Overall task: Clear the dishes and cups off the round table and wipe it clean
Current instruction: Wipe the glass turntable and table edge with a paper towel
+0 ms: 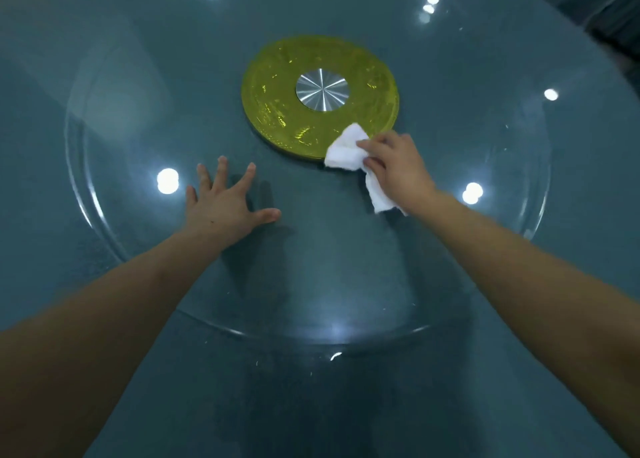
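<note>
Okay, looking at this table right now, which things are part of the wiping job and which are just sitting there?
Part of the job:
- crumpled white cloth, gripped by the right hand
- round clear glass turntable, with the left hand spread flat on it
- teal round table

Just there:
- yellow-green disc with silver metal hub under the glass
- dark fabric, far right corner

Bright round ceiling lights (pixel 167 180) reflect as white spots across a glossy blue-green surface — scattered near, far, left and right. At the far right corner lies a dark grey patch of floor (pixel 609 14) — blurred, detail unclear.
</note>
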